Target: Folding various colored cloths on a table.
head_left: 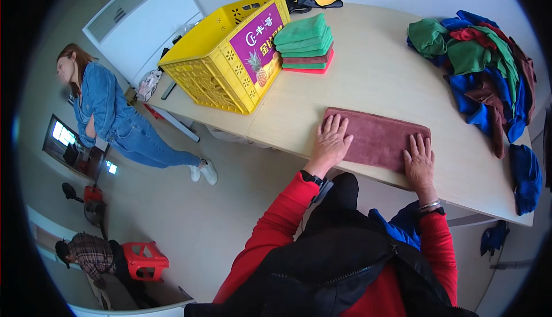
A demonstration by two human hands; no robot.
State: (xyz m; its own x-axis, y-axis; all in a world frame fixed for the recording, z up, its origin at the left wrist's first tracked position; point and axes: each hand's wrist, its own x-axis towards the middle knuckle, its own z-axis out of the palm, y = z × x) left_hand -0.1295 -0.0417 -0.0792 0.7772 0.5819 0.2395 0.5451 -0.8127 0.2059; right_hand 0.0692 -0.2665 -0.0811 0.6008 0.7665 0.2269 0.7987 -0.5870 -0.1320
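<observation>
Left hand (332, 139): flat, fingers spread, pressing the left end of the folded maroon terry cloth (376, 139), pinning it smooth.
Right hand (419, 162): flat and spread on the cloth's right end.
Cloth: at the near edge of the pale wooden worktop (374, 70).
Beyond the cloth: neat stack of folded green and red cloths (305, 44), beside a yellow perforated plastic crate (227, 52).
Right of the cloth: loose heap of unfolded coloured cloths (483, 70).

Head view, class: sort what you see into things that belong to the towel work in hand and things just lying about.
In the work:
left hand and right hand, flat on the maroon towel
folded towel stack
heap of loose coloured towels

Lying about:
yellow plastic crate
red plastic stool
blue cloth on the floor
</observation>
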